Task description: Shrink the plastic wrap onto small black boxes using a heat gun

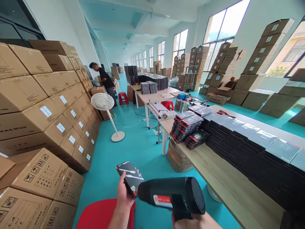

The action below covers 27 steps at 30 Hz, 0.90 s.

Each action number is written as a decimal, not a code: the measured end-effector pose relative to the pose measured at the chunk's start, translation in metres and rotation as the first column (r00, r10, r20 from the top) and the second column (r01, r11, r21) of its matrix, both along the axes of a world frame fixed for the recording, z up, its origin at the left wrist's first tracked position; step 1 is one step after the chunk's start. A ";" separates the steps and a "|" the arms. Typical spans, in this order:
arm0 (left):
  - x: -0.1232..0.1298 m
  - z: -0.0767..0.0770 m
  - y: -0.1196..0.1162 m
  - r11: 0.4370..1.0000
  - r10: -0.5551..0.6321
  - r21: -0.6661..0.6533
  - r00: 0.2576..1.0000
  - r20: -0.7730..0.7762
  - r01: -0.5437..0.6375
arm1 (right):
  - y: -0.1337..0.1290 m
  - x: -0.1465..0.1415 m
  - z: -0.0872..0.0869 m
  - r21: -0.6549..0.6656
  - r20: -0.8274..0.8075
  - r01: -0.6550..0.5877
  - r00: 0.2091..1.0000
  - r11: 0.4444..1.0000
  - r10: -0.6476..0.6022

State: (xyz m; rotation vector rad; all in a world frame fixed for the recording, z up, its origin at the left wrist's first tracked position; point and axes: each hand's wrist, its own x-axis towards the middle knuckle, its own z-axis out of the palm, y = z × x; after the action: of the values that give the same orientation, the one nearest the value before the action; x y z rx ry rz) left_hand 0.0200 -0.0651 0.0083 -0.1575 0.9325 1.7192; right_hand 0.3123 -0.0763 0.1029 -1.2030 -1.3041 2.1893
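Observation:
A flat black box (130, 176) with pictures of white cables on it is in my left hand (124, 194), its thumb on one long edge and fingertips showing at the other. My right hand (190, 221) is wrapped round the handle of a black heat gun (172, 194) with a red and white label. The gun lies sideways, its nozzle pointing left at the lower right end of the box. Whether the nozzle touches the box I cannot tell.
A wooden table (228, 181) on the right bears wrapped packs (187, 124) and long rows of black boxes (238, 143). Below left is a red stool (100, 214). Cartons (35, 117) line the left, near a white fan (102, 101). A person (106, 79) stands farther back.

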 end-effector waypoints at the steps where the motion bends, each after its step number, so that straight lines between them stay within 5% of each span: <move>1: 0.000 0.003 -0.003 0.998 -0.037 0.051 0.999 -0.004 0.037 | 0.003 0.002 0.003 0.020 0.005 0.025 1.000 0.999 -0.025; 4: 0.000 0.010 -0.010 0.972 -0.171 0.159 0.985 -0.008 0.170 | 0.017 0.004 0.012 0.042 0.013 0.064 0.998 0.997 -0.064; 8: 0.002 0.013 -0.014 0.917 -0.312 0.255 0.950 -0.022 0.307 | 0.034 -0.006 0.024 0.061 0.021 -0.035 0.999 0.998 0.034; 13: 0.003 0.012 -0.018 0.899 -0.374 0.228 0.926 -0.048 0.375 | 0.047 -0.011 0.041 0.137 0.037 -0.099 0.995 0.986 0.095; 17: -0.001 0.012 -0.016 0.960 -0.225 0.166 0.974 -0.029 0.226 | 0.045 0.004 0.048 0.114 0.154 -0.349 0.931 0.930 0.330; 20: -0.007 0.008 -0.010 0.997 0.002 0.071 1.000 -0.017 -0.001 | 0.035 0.011 0.045 0.084 0.095 -0.251 0.965 0.964 0.243; 23: -0.012 -0.001 -0.005 0.972 0.214 -0.103 0.977 0.023 -0.210 | 0.017 0.007 0.035 0.060 -0.001 -0.074 0.997 0.995 0.074; 27: -0.011 -0.009 -0.002 0.950 0.235 -0.215 0.972 0.024 -0.225 | -0.007 -0.011 0.017 0.047 0.013 -0.153 0.988 0.987 0.153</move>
State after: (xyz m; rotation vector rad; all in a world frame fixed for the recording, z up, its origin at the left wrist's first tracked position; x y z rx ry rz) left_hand 0.0085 -0.0675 -0.0012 -0.4632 1.0940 1.8160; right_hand 0.3010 -0.0830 0.1203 -1.1304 -1.4894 2.2450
